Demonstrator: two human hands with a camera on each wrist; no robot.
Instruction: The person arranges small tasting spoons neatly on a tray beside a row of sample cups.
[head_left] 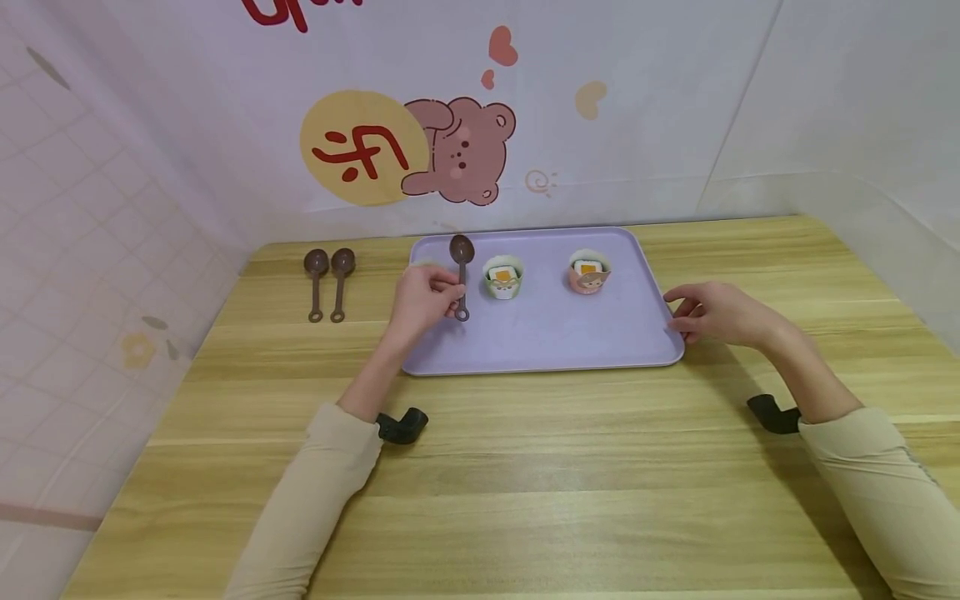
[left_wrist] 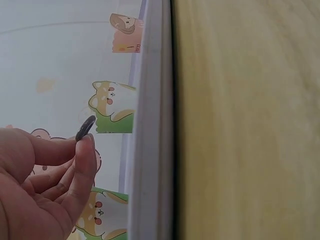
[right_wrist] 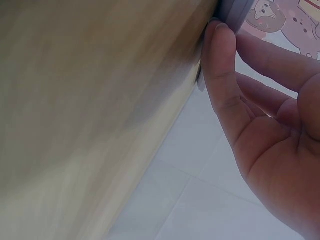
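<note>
My left hand (head_left: 425, 298) pinches the handle of a brown measuring spoon (head_left: 462, 250) between thumb and fingers, above the left part of a lilac tray (head_left: 555, 346). Just right of it stands a green paper cup (head_left: 503, 287) with a white and orange square piece inside. Farther right is a pink cup (head_left: 588, 282) with a similar piece. A second green cup (left_wrist: 107, 215) shows in the left wrist view, mostly hidden by my left hand in the head view. The fingertips of my right hand (head_left: 720, 313) touch the tray's right rim, fingers loosely bent.
Two more brown spoons (head_left: 316, 283) lie side by side on the wooden table (head_left: 525, 483), left of the tray. Behind the table hangs a white printed cloth (head_left: 637, 150) with a bear. Dark fittings (head_left: 402, 426) stick out at both wrists.
</note>
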